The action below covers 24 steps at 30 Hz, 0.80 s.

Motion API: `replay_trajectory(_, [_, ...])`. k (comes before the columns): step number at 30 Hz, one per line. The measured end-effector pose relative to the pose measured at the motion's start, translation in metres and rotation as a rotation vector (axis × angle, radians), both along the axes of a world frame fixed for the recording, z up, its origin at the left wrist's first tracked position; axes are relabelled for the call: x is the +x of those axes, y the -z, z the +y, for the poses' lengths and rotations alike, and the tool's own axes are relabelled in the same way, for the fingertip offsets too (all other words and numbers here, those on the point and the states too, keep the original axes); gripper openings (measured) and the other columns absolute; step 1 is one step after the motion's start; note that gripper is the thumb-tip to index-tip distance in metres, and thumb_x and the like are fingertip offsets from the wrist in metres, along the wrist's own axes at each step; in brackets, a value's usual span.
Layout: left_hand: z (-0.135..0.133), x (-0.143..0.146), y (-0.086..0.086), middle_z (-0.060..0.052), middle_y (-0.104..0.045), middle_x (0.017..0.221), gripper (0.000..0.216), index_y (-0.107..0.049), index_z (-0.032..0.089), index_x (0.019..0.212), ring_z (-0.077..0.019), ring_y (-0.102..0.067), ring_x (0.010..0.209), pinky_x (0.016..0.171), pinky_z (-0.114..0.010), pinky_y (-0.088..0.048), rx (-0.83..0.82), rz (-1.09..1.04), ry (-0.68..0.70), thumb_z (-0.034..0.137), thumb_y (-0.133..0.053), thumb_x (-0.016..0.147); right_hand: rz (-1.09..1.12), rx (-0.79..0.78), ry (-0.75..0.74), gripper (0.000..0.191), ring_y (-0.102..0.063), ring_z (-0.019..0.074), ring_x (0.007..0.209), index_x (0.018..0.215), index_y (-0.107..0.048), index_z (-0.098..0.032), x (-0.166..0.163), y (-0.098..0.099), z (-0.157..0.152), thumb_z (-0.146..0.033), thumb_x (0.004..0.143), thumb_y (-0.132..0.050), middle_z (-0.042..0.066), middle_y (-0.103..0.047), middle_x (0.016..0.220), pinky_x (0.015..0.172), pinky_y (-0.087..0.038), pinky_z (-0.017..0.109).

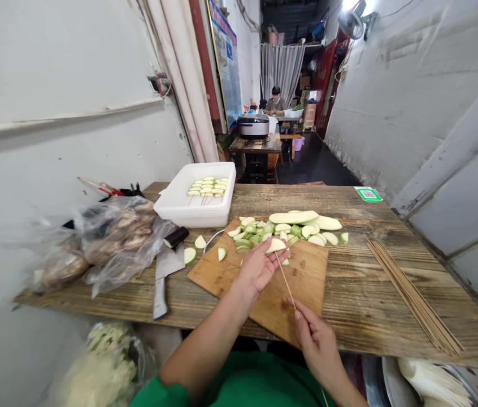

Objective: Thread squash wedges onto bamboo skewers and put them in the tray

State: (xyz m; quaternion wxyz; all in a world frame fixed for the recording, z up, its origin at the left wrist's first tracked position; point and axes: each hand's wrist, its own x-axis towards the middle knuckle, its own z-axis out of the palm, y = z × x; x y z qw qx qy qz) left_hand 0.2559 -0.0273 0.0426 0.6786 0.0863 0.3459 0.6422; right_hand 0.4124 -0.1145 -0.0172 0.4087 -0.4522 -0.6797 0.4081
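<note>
My left hand (258,265) holds a pale half-round zucchini slice (276,245) at its fingertips, above the cutting board (302,282). In my right hand (317,336) is a thin wooden skewer (286,282), pinched between thumb and fingers. The skewer's upper end meets the slice's lower edge; whether it has gone in, I cannot tell. Just beyond the left hand lies a heap of cut zucchini slices (250,229) with green skin. Two long peeled-looking zucchini pieces (293,217) rest behind the heap.
A white plastic tub (194,215) holds skewered slices. A cleaver (160,294) and a dark vegetable piece (176,237) lie left of the board, near bagged mushrooms (122,232). Loose skewers (412,294) lie at right. Another person (275,103) sits far back.
</note>
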Motion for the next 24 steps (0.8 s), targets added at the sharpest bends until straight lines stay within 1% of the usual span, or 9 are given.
replay_trajectory(3, [0.0, 0.001, 0.0, -0.014, -0.068, 0.091, 0.016, -0.059, 0.009, 0.091, -0.0188, -0.065, 0.088, 0.089, -0.037, -0.048, -0.008, -0.006, 0.007, 0.017, -0.046, 0.085, 0.012, -0.028, -0.002, 0.039, -0.068, 0.0191, 0.072, 0.11, -0.064, -0.012, 0.0, 0.001, -0.001, -0.037, 0.088, -0.044, 0.011, -0.071, 0.091, 0.06, -0.054, 0.024])
replay_trajectory(5, [0.0, 0.001, 0.001, -0.014, -0.068, 0.09, 0.016, -0.058, 0.008, 0.092, -0.0192, -0.065, 0.087, 0.088, -0.037, -0.048, -0.014, -0.012, 0.01, 0.016, -0.046, 0.085, 0.03, -0.051, 0.004, 0.04, -0.065, 0.0171, 0.061, 0.11, -0.064, -0.012, -0.001, 0.001, -0.001, -0.039, 0.088, -0.045, 0.009, -0.071, 0.079, 0.052, -0.052, 0.022])
replay_trajectory(8, [0.0, 0.002, 0.003, -0.014, -0.068, 0.089, 0.015, -0.058, 0.008, 0.091, -0.0193, -0.065, 0.086, 0.088, -0.037, -0.048, 0.0, 0.001, 0.032, 0.016, -0.047, 0.085, 0.064, -0.086, 0.023, 0.04, -0.06, 0.0154, 0.05, 0.108, -0.066, -0.014, -0.004, 0.001, 0.0, -0.042, 0.086, -0.047, 0.003, -0.064, 0.057, 0.043, -0.047, 0.02])
replay_trajectory(10, [-0.001, 0.003, 0.004, -0.014, -0.068, 0.088, 0.014, -0.059, 0.009, 0.09, -0.0193, -0.066, 0.086, 0.088, -0.037, -0.048, 0.005, 0.025, 0.048, 0.017, -0.048, 0.084, 0.085, -0.107, 0.033, 0.039, -0.056, 0.0144, 0.046, 0.105, -0.067, -0.015, -0.008, -0.001, 0.003, -0.043, 0.086, -0.048, 0.001, -0.059, 0.05, 0.039, -0.043, 0.019])
replay_trajectory(14, [-0.001, 0.005, 0.006, -0.013, -0.068, 0.087, 0.014, -0.059, 0.01, 0.088, -0.0195, -0.066, 0.085, 0.086, -0.038, -0.049, -0.002, 0.072, 0.042, 0.018, -0.049, 0.084, 0.139, -0.109, 0.064, 0.038, -0.049, 0.0111, 0.04, 0.101, -0.068, -0.014, -0.017, -0.003, 0.011, -0.042, 0.085, -0.047, -0.002, -0.054, 0.046, 0.035, -0.038, 0.018])
replay_trajectory(19, [0.002, 0.007, 0.011, -0.013, -0.068, 0.086, 0.014, -0.059, 0.01, 0.088, -0.019, -0.065, 0.086, 0.085, -0.036, -0.05, 0.021, 0.099, 0.022, 0.018, -0.048, 0.084, 0.152, -0.087, 0.087, 0.038, -0.044, 0.0096, 0.037, 0.096, -0.068, -0.013, -0.027, -0.001, 0.023, -0.042, 0.085, -0.047, -0.003, -0.051, 0.044, 0.034, -0.034, 0.017])
replay_trajectory(21, [0.004, 0.007, 0.014, -0.013, -0.068, 0.086, 0.013, -0.058, 0.01, 0.089, -0.0184, -0.066, 0.085, 0.085, -0.035, -0.05, 0.027, 0.102, 0.008, 0.018, -0.049, 0.084, 0.147, -0.084, 0.089, 0.037, -0.046, 0.0101, 0.039, 0.097, -0.068, -0.013, -0.031, 0.001, 0.027, -0.04, 0.085, -0.046, -0.002, -0.054, 0.046, 0.036, -0.035, 0.018])
replay_trajectory(24, [0.005, 0.009, 0.017, -0.013, -0.068, 0.087, 0.014, -0.058, 0.01, 0.09, -0.0183, -0.066, 0.084, 0.085, -0.036, -0.05, 0.042, 0.112, -0.002, 0.018, -0.05, 0.083, 0.132, -0.082, 0.092, 0.036, -0.053, 0.0125, 0.047, 0.098, -0.067, -0.013, -0.034, 0.001, 0.032, -0.038, 0.085, -0.046, 0.0, -0.059, 0.054, 0.042, -0.041, 0.019])
